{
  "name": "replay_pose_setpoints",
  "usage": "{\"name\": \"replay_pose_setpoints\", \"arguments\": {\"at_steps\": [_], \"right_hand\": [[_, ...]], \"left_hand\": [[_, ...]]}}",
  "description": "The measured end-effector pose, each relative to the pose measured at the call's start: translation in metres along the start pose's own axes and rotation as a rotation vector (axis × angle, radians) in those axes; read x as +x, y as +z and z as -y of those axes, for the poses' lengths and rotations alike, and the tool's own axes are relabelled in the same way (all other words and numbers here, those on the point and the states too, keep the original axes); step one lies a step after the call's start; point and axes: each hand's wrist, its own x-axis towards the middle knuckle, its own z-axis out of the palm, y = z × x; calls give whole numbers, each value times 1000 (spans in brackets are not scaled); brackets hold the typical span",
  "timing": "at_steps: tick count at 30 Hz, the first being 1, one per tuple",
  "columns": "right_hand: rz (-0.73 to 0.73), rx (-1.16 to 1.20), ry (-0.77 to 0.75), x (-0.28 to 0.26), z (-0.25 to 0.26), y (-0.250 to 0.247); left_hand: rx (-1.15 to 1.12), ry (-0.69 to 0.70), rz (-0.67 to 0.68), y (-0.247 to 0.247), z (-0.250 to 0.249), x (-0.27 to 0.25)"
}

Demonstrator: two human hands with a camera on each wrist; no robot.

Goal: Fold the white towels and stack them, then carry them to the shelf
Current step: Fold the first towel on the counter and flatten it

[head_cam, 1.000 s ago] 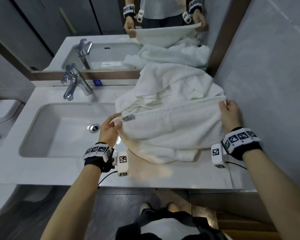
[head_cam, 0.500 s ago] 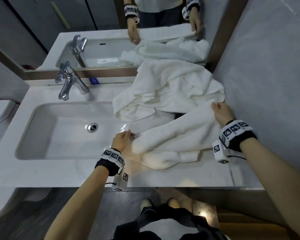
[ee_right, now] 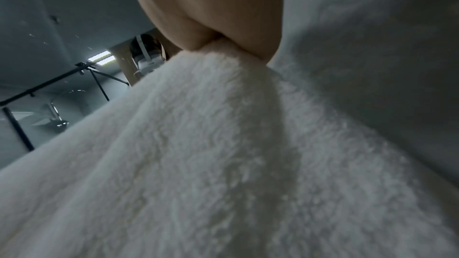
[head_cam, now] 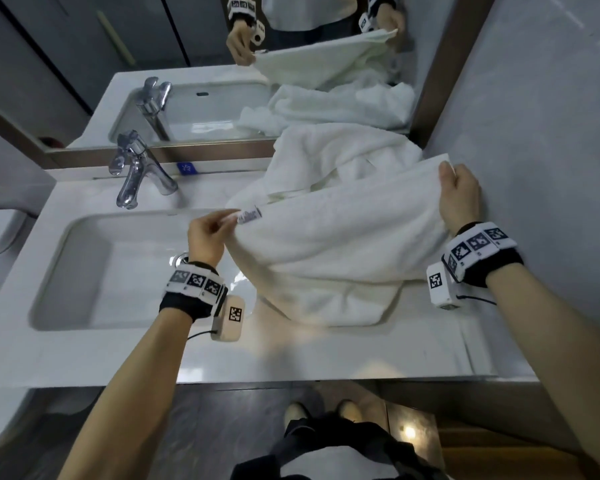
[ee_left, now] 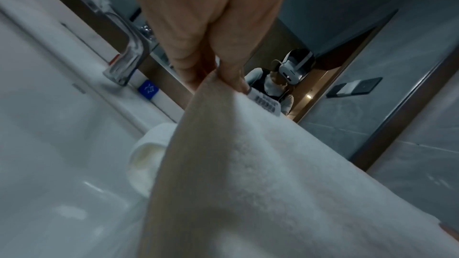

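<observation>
White towel [head_cam: 333,244] stretched btwn both hands above table [head_cam: 291,355]. L hand [head_cam: 207,239] pinches corner nr label [head_cam: 249,216]; R hand [head_cam: 459,199] pinches opp. corner. Lower towel part sags onto table below hands. Crumpled towel pile [head_cam: 340,157] just beyond hands; sink [head_cam: 94,271] under L hand.

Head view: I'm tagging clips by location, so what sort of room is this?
Most likely a bathroom, perhaps a hotel's: a sink set in a white counter, a chrome tap, a mirror behind, and white towels heaped beside the basin.
</observation>
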Motion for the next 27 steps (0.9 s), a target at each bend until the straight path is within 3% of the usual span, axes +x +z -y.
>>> {"name": "replay_pose_setpoints", "arguments": {"at_steps": [3,6,12,18,21,24,27], "right_hand": [[43,-23,37,15,4,4],[120,-34,108,20,-1,12],[292,-67,212,8,-20,17],[314,-22,372,-19,-46,12],[341,-14,354,-31,-54,14],[269,124,258,-39,-53,8],[191,254,174,-40,-43,-5]], "left_hand": [[-8,4,31,12,-3,21],[30,-105,74,30,4,29],[47,-350,26,56,32,26],[38,-602,201,59,50,14],[174,-556,257,63,49,9],[232,-440,280,63,40,11],[13,-328,186,52,27,12]]}}
